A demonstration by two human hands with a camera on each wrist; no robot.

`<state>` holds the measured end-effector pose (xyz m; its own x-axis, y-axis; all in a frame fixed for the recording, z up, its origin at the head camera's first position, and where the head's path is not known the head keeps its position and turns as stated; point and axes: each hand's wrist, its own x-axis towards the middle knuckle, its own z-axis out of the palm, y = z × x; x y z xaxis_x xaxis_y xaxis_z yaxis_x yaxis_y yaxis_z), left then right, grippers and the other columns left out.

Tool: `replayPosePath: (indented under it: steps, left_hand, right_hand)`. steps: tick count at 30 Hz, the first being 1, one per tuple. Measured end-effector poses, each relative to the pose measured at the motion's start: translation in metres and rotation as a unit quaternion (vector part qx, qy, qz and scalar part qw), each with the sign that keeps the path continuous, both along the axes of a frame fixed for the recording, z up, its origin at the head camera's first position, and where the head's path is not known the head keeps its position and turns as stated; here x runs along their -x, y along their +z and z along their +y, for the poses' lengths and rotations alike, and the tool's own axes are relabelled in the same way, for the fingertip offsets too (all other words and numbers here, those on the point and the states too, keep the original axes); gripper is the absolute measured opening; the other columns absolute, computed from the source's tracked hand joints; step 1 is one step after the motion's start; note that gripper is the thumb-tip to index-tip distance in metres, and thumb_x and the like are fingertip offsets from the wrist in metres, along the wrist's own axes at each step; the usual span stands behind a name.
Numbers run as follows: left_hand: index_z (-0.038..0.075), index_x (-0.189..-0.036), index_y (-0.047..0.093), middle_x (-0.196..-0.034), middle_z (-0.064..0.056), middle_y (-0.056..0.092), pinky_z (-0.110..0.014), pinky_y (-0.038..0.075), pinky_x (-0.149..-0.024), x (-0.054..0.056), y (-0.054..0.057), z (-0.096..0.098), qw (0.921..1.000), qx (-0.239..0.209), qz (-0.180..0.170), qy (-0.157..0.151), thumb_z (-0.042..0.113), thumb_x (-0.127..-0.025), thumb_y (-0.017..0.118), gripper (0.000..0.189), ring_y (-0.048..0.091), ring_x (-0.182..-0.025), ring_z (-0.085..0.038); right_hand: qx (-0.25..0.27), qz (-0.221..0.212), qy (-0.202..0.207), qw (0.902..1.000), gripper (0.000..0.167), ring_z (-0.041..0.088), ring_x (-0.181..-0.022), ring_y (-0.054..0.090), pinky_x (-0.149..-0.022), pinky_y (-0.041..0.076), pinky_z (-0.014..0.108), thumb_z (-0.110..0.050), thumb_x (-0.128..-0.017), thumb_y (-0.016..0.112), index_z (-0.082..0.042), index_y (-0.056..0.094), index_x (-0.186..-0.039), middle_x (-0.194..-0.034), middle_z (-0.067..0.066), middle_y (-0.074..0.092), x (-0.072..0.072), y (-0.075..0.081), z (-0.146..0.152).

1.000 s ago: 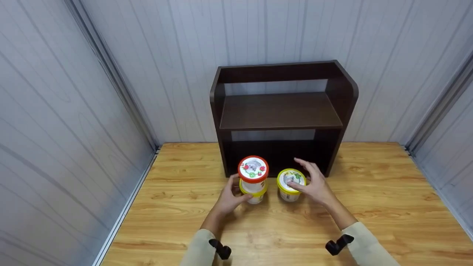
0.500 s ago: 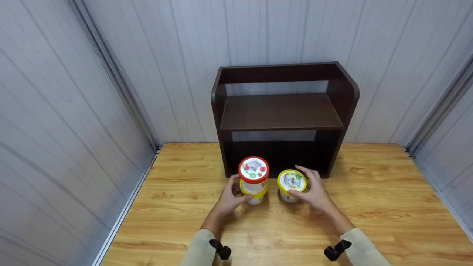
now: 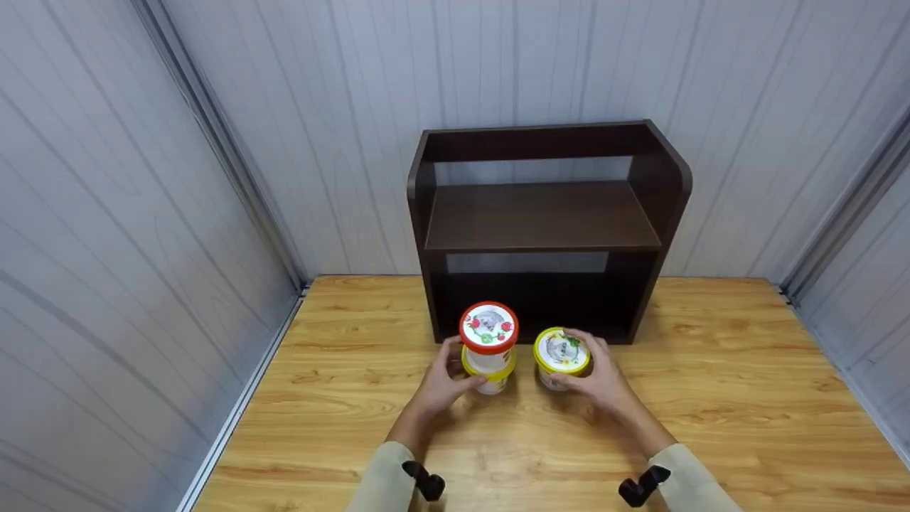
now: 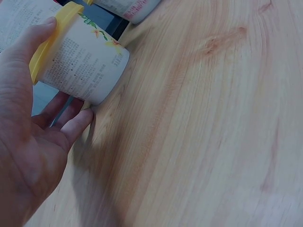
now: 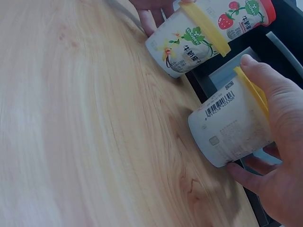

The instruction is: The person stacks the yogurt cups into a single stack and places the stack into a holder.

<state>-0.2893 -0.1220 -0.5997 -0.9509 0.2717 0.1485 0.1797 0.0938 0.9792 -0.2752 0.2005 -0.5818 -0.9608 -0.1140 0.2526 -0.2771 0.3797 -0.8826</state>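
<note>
A red-lidded yogurt tub is stacked upright on a yellow-lidded tub in front of the shelf. My left hand grips the lower tub, its thumb on the yellow lid rim and its fingers round the far side. To the right, a second yellow-lidded tub stands on the table, its barcode showing in the right wrist view. My right hand holds it, the thumb at its near side by the lid and the fingers curled round behind.
Right behind the tubs stands a dark brown two-tier shelf, its lower bay open toward me. The wooden table runs out to both sides, bounded by a pale panelled wall at the back and side walls.
My right hand has closed in round the right yellow-lidded tub, its fingers and thumb coming lower and nearer its sides. The left hand and the stacked tubs stay put.
</note>
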Motion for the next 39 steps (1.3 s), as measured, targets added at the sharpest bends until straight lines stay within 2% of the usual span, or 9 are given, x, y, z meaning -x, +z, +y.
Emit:
replayPosePath:
  steps: [11, 27, 39]
  left_hand:
    - [0.01, -0.147, 0.039, -0.129, -0.02, 0.053, -0.055, 0.047, -0.102, 0.0006, 0.0002, -0.0001, 1.0, -0.001, 0.004, -0.002, 0.009, -0.083, 0.084, 0.079, 0.056, -0.118, -0.039]
    - [0.01, -0.147, 0.037, -0.13, -0.02, 0.052, -0.058, 0.047, -0.102, -0.0012, 0.0024, -0.0005, 0.9999, -0.006, 0.003, -0.012, 0.009, -0.083, 0.084, 0.079, 0.056, -0.118, -0.038]
    - [0.014, -0.148, 0.038, -0.133, -0.019, 0.051, -0.055, 0.046, -0.104, -0.0009, 0.0031, -0.002, 0.9998, 0.016, -0.008, -0.005, 0.015, -0.083, 0.085, 0.08, 0.054, -0.121, -0.038]
  right_hand:
    - [-0.001, 0.003, 0.007, 1.0, 0.074, 0.028, -0.118, 0.047, -0.105, 0.036, 0.048, -0.025, -0.072, 0.094, -0.013, 0.058, -0.135, -0.129, 0.016, 0.05, 0.0017, -0.004, 0.0001]
    - [-0.01, 0.009, 0.002, 0.9999, 0.073, 0.028, -0.117, 0.05, -0.103, 0.038, 0.048, -0.026, -0.071, 0.094, -0.015, 0.059, -0.134, -0.126, 0.015, 0.051, 0.0011, -0.0039, -0.0001]
    - [-0.008, 0.004, 0.001, 1.0, 0.071, 0.028, -0.117, 0.049, -0.105, 0.037, 0.048, -0.026, -0.071, 0.095, -0.018, 0.06, -0.133, -0.126, 0.014, 0.05, 0.0011, -0.0028, -0.0009]
